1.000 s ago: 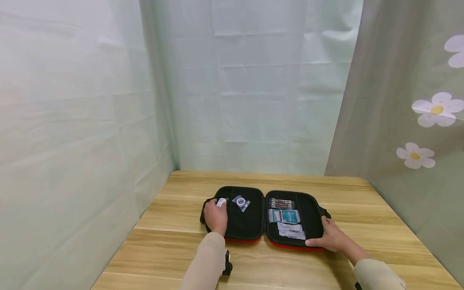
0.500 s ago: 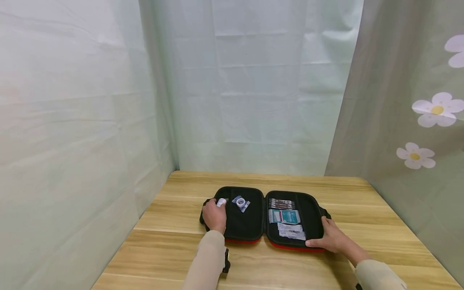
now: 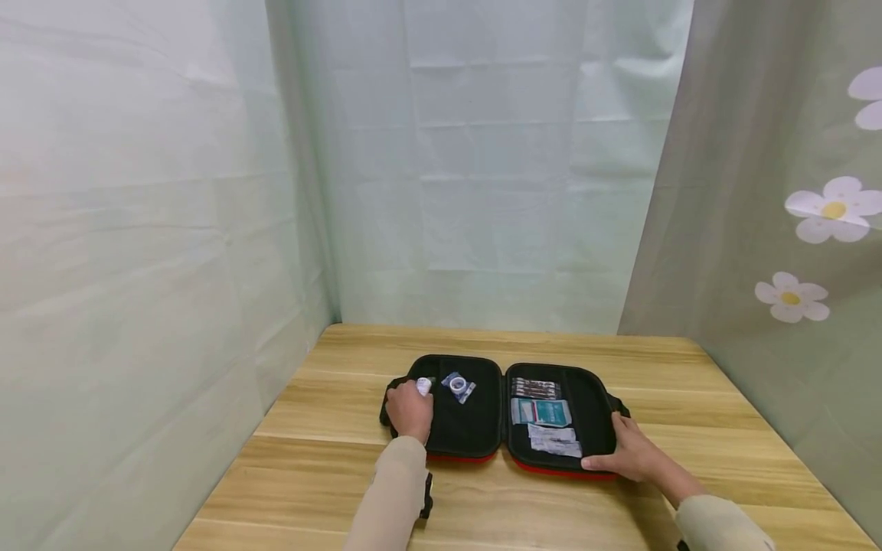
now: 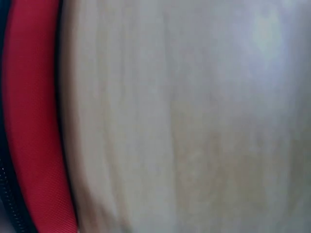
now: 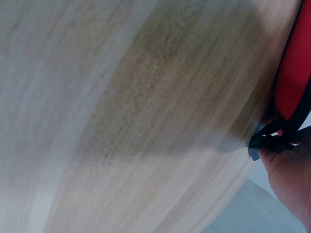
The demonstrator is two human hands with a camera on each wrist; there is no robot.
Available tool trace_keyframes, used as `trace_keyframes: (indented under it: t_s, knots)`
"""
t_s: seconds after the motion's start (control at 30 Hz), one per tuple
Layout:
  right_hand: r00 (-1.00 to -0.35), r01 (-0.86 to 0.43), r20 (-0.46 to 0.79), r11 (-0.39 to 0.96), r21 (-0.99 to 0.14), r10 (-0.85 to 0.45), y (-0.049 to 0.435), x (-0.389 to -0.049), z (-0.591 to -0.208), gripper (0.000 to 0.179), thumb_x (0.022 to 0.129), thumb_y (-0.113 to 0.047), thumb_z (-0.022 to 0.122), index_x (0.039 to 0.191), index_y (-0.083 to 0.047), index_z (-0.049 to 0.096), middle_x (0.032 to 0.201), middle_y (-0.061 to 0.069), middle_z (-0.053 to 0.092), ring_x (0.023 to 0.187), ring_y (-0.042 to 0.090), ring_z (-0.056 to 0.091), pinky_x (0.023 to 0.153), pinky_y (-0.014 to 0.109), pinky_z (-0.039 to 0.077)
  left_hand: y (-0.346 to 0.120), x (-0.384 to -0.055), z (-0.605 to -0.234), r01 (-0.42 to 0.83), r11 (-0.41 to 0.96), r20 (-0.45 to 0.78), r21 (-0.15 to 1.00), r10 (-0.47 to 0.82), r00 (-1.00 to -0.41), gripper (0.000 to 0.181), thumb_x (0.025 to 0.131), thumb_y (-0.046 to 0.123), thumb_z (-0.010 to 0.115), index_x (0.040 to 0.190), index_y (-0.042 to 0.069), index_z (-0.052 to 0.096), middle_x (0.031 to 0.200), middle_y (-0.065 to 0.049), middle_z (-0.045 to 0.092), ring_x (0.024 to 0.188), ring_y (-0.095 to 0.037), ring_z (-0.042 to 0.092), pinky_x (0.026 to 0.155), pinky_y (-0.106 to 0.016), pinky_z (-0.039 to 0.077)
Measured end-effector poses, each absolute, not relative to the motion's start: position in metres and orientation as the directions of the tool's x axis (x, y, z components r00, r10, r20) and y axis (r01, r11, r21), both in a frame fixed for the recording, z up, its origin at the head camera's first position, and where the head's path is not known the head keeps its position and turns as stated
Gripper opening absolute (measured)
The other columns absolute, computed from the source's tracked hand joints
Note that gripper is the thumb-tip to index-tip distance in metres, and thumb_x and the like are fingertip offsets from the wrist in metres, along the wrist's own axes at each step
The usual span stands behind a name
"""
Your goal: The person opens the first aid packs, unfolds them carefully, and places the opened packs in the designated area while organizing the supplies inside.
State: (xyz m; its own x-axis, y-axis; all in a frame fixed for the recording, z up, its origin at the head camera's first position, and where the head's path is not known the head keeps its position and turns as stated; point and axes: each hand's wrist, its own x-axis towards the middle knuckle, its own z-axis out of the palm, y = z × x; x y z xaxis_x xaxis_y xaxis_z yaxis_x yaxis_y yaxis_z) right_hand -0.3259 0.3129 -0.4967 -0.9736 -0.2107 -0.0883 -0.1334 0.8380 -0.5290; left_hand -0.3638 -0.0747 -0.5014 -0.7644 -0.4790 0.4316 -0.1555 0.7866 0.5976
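Note:
An open black-lined case [image 3: 465, 432] with a red shell lies flat, its two halves side by side. Over the left half's outer edge, my left hand [image 3: 409, 412] pinches a small white cylinder [image 3: 424, 385], partly hidden by the fingers. A white tape roll on a blue packet [image 3: 458, 385] lies to its right. My right hand [image 3: 635, 450] grips the right half's near corner, thumb along the front rim. That hand [image 5: 290, 172] shows beside a black strap [image 5: 272, 133] in the right wrist view. The left wrist view catches only the red shell [image 4: 34, 111] and tabletop.
The case's right half holds brown-striped packets [image 3: 536, 388], a teal-and-white packet [image 3: 541, 412] and white packets [image 3: 554, 440]. Beneath is a wooden table [image 3: 524, 513]. Pale curtains [image 3: 482, 191] hang behind it and at both sides.
The white cylinder in my left hand has tilted and shifted slightly to the right as the fingers turned. My right hand has stayed at the case's corner.

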Motion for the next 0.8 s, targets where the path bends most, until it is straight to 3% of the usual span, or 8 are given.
trace_keyframes:
  t_s: [0.17,0.43,0.6,0.8]
  knots:
    - [-0.973,-0.133,-0.090,0.835,-0.534,-0.213,0.313,-0.326,-0.499,0.134,0.071,-0.060,0.082,0.146,0.022,0.008,0.146,0.048,0.014,0.134,0.062,0.023,0.107,0.068,0.025,-0.079,-0.365,-0.498,-0.145,0.792,0.412,0.593,-0.453,-0.790,0.014,0.080,0.008,0.074,0.086,-0.005,0.072,0.083,-0.020,0.068,0.080,-0.038,0.059,0.071,-0.052,0.049]
    - [-0.974,-0.137,-0.083,0.836,-0.531,-0.212,0.312,-0.324,-0.498,0.134,0.071,-0.061,0.082,0.146,0.022,0.009,0.147,0.048,0.014,0.134,0.061,0.022,0.107,0.069,0.025,-0.099,-0.372,-0.479,-0.011,0.745,0.418,0.667,-0.386,-0.823,0.019,0.081,0.008,0.074,0.098,0.000,0.076,0.089,-0.018,0.071,0.079,-0.036,0.063,0.067,-0.051,0.050]
    - [-0.974,-0.145,-0.074,0.836,-0.529,-0.216,0.313,-0.324,-0.499,0.134,0.071,-0.061,0.081,0.146,0.023,0.010,0.146,0.048,0.014,0.134,0.062,0.022,0.106,0.069,0.025,-0.114,-0.380,-0.469,0.115,0.744,0.445,0.658,-0.262,-0.856,0.028,0.081,0.003,0.072,0.108,-0.002,0.074,0.099,-0.021,0.066,0.088,-0.035,0.062,0.075,-0.049,0.051]
    - [-0.974,-0.145,-0.071,0.833,-0.534,-0.216,0.313,-0.325,-0.498,0.134,0.071,-0.062,0.081,0.146,0.022,0.010,0.147,0.047,0.014,0.134,0.061,0.022,0.107,0.069,0.024,-0.129,-0.391,-0.459,0.192,0.787,0.498,0.586,-0.162,-0.852,0.033,0.081,0.001,0.073,0.113,-0.004,0.072,0.102,-0.024,0.063,0.094,-0.039,0.061,0.081,-0.052,0.050]
